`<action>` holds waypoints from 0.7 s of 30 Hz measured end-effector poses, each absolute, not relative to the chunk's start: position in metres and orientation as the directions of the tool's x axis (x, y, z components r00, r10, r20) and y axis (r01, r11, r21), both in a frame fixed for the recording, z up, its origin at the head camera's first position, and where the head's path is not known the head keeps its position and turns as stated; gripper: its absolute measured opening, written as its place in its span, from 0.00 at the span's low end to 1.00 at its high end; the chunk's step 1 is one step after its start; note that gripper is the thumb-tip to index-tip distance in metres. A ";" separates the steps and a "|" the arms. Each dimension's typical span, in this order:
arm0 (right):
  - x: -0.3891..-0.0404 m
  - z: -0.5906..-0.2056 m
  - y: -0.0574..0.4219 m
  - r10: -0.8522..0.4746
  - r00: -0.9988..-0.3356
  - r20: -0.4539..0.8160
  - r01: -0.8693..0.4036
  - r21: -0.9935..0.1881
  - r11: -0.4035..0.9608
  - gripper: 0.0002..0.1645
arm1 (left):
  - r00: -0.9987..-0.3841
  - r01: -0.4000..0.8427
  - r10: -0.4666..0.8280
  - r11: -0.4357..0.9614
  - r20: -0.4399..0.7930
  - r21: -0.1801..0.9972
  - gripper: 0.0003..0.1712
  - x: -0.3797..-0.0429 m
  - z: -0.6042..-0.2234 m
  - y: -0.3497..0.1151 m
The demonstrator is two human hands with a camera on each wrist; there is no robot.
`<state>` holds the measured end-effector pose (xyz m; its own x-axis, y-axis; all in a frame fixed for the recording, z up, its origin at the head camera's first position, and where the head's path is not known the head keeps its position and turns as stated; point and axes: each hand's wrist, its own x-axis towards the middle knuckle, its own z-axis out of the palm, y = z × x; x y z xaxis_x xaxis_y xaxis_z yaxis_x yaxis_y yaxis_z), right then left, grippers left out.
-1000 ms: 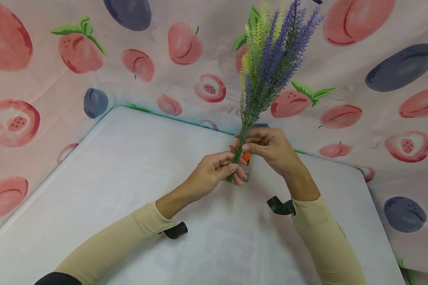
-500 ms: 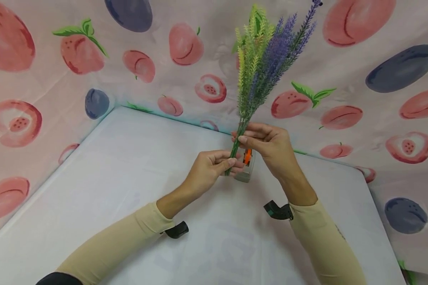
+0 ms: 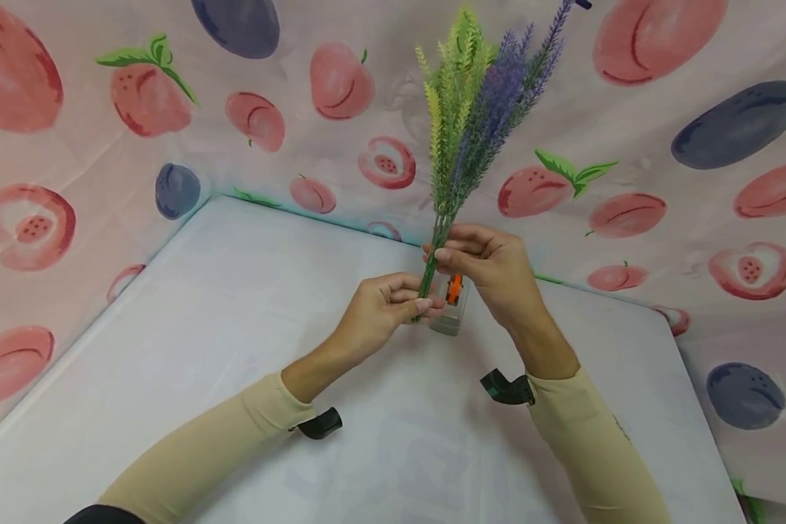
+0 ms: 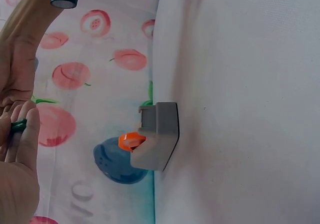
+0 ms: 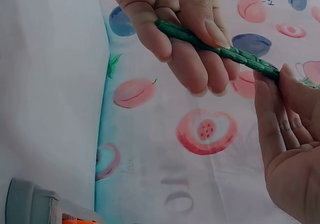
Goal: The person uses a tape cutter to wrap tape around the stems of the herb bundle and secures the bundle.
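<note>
A bunch of artificial lavender (image 3: 458, 145), yellow-green sprigs on the left and purple on the right, stands upright above the table's far side. My left hand (image 3: 386, 309) pinches the lower end of its green stems (image 5: 240, 57) between thumb and fingers. Higher up, my right hand (image 3: 487, 273) pinches the same stems with thumb and fingertips. In the right wrist view the stems lie across the left hand's (image 5: 192, 44) fingers under its thumb. Just behind the hands, a grey tape dispenser (image 4: 160, 139) with an orange part sits on the table.
The white-covered table (image 3: 249, 306) ends at a cloth backdrop (image 3: 340, 175) printed with peaches and plums, which rises behind and at both sides. Each wrist carries a black camera, one below the left forearm (image 3: 321, 423) and one by the right wrist (image 3: 507, 387).
The lavender's tops have shifted left and the yellow sprigs have spread away from the purple ones. Both hands have moved slightly left, keeping their pinch, and more of the tape dispenser shows.
</note>
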<state>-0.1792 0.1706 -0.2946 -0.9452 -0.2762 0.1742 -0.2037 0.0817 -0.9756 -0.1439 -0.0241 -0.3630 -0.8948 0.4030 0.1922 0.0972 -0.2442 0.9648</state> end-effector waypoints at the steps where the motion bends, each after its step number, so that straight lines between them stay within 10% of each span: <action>1: -0.179 -0.294 0.169 -0.265 -0.949 0.170 -0.201 -0.975 0.098 0.25 | -0.896 0.093 0.402 -0.245 0.188 0.965 0.09 -0.144 -0.363 -0.024; 21: -0.179 -0.297 0.172 -0.311 -0.933 0.183 -0.217 -0.973 0.078 0.09 | -0.913 0.103 0.364 -0.234 0.186 0.967 0.10 -0.145 -0.368 -0.024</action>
<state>-0.1794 0.1717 -0.2967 -0.9326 -0.3110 0.1830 -0.2169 0.0778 -0.9731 -0.1447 -0.0242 -0.3680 -0.9125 0.3644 0.1857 0.1034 -0.2338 0.9668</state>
